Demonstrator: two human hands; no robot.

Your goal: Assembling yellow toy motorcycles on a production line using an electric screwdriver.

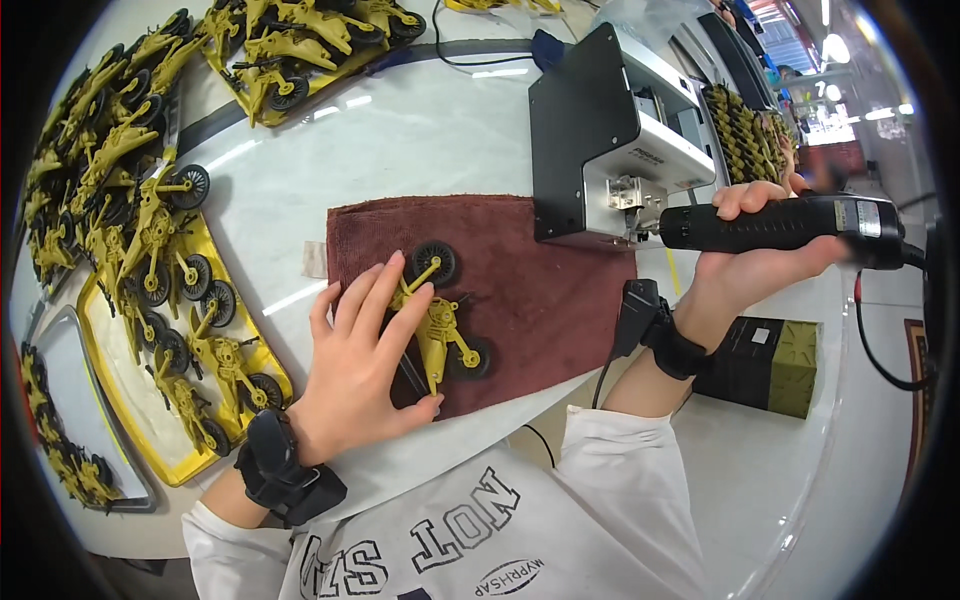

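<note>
A yellow toy motorcycle (437,328) with black wheels lies on its side on a brown cloth (545,320). My left hand (355,370) rests over its left side, fingertips near the upper wheel and thumb at the lower end, steadying it. In my right hand (755,272) is a black electric screwdriver (790,225), held level with fingers wrapped round its body. Its tip points left and meets the metal outlet of a black and silver screw feeder (585,130); whether a screw sits on it is too small to tell.
More toy motorcycles (120,150) lie heaped at the left. A yellow-rimmed tray (185,470) and a grey-rimmed tray (135,490) hold others, and another pile (300,45) is at the back. A black and green box (760,365) stands right of my right forearm. The screwdriver's cable (880,375) hangs far right.
</note>
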